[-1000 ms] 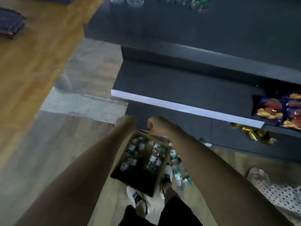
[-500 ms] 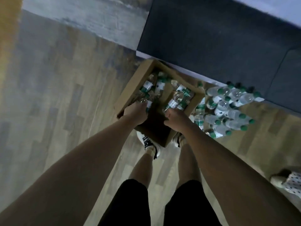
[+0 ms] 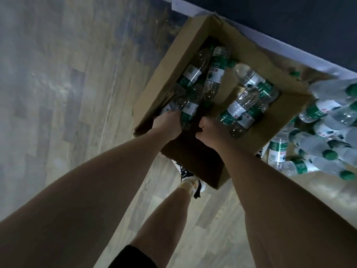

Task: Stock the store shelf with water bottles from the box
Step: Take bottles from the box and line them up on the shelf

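An open cardboard box stands on the wooden floor against the shelf's dark base. Several clear water bottles with green labels lie inside it. My left hand is down in the box's left half, fingers curled round the end of a water bottle. My right hand is in the right half, curled round the near end of another water bottle; its fingers are hidden under the hand.
A pile of loose water bottles with green caps lies on the floor right of the box. My legs and a white shoe stand just below the box. Bare wooden floor stretches to the left.
My view has dropped from the shelves to the floor and closed in on the box. Both hands went down into the box and took hold of bottles.
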Motion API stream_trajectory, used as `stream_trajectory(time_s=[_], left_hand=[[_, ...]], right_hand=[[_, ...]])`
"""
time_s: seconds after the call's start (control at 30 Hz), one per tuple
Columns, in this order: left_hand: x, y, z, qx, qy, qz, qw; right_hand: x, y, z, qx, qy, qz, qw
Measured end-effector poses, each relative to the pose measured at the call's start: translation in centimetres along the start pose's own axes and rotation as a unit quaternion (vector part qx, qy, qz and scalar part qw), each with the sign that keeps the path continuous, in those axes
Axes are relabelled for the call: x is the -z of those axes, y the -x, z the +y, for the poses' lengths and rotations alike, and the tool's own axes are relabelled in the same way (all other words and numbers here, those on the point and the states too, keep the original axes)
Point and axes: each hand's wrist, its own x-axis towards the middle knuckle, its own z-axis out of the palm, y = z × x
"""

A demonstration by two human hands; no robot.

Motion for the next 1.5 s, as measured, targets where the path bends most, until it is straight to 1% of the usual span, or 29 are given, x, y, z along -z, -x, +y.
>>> stream_trajectory(time_s=[0.1,0.23,0.33,0.43,0.53,0.6,0.67,0.7,0.8,0.93,1.07,1.2,1.33,1.5], left_hand=[[-2.0,-4.4,-0.3,0.039,0.017,0.008,0.999],[-4.5,-8.7,-1.3,0.085,0.040,0.011,0.995],[-5.7,-10.5,-1.7,0.081,0.068,0.027,0.994],[-5.9,-11.5,-2.1,0.059,0.116,0.058,0.990],[-5.3,-11.0,-2.1,0.049,0.104,0.048,0.992],[-5.1,-10.1,-2.1,0.066,0.095,0.039,0.992],[-4.7,-8.6,-1.8,0.102,0.136,0.053,0.984],[-4.3,-7.5,-1.4,0.106,0.164,0.065,0.979],[-2.2,-3.6,-0.4,0.080,0.211,0.067,0.972],[2.5,2.7,1.1,0.040,0.194,0.068,0.978],[9.9,10.1,2.2,0.030,0.207,0.081,0.975],[19.8,18.8,4.0,0.003,0.221,0.136,0.966],[30.2,27.5,5.8,-0.042,0.251,0.192,0.948],[42.1,38.4,8.0,-0.101,0.236,0.260,0.931]], right_hand=[[-1.9,-4.6,0.2,0.023,-0.013,0.011,1.000],[-4.2,-8.9,1.3,0.023,-0.040,0.026,0.999],[-5.1,-10.3,2.6,0.026,-0.048,0.029,0.998],[-5.3,-10.1,3.7,0.030,-0.036,0.023,0.999],[-4.9,-9.0,4.8,0.023,-0.023,0.021,0.999],[-4.3,-8.2,5.1,0.018,0.000,0.014,1.000],[-3.6,-6.9,4.8,0.013,0.017,0.007,1.000],[-3.1,-6.1,4.3,0.014,0.018,0.008,1.000],[-1.3,-2.8,2.2,0.029,0.005,0.013,0.999],[2.9,3.1,-1.3,0.062,0.013,0.043,0.997],[9.1,11.0,-6.0,0.085,0.047,0.053,0.994],[16.4,20.6,-11.4,0.110,0.063,0.109,0.986],[23.5,29.7,-16.7,0.141,0.077,0.174,0.972],[30.7,40.6,-22.0,0.179,0.040,0.215,0.959]])
